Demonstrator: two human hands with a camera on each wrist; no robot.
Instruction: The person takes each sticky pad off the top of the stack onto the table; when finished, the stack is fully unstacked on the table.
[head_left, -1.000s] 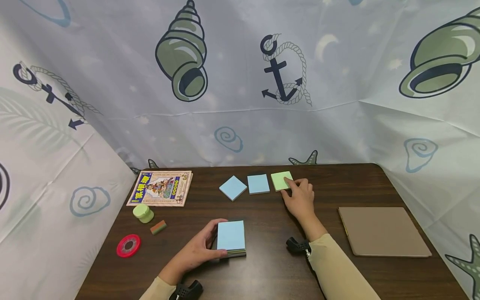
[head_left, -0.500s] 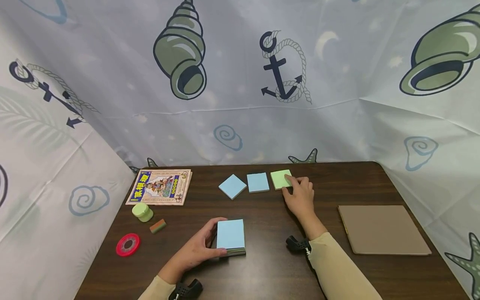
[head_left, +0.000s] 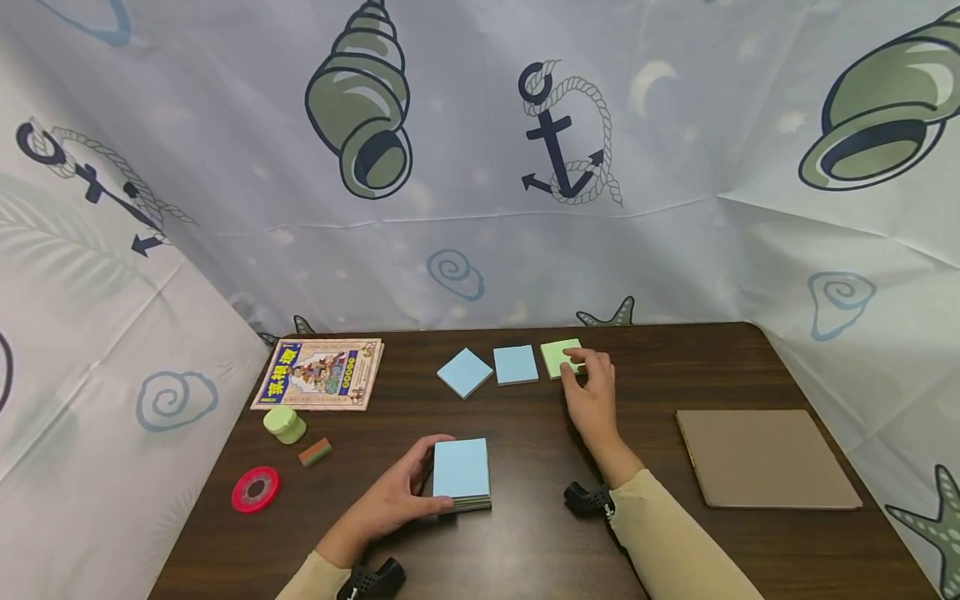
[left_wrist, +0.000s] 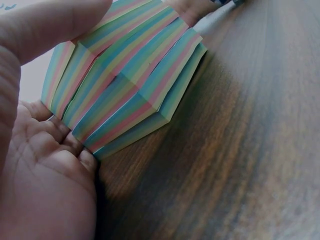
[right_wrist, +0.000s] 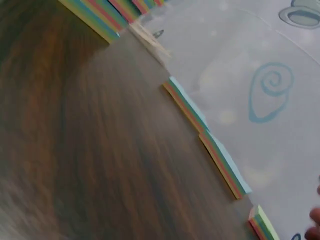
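Left hand on the stack, right hand at the green pad.
The left fingers and thumb grip the stack's left side, nearer the person. The right fingers, loosely bent with the thumb parted, hold nothing by the green pad's right edge; it lies near the back of the table, just right of 2 blue pads.

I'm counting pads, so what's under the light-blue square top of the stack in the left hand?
Under the light-blue square paper top, several multicoloured striped paper layers show edge-on. Their flat faces are covered, so they cannot be seen.
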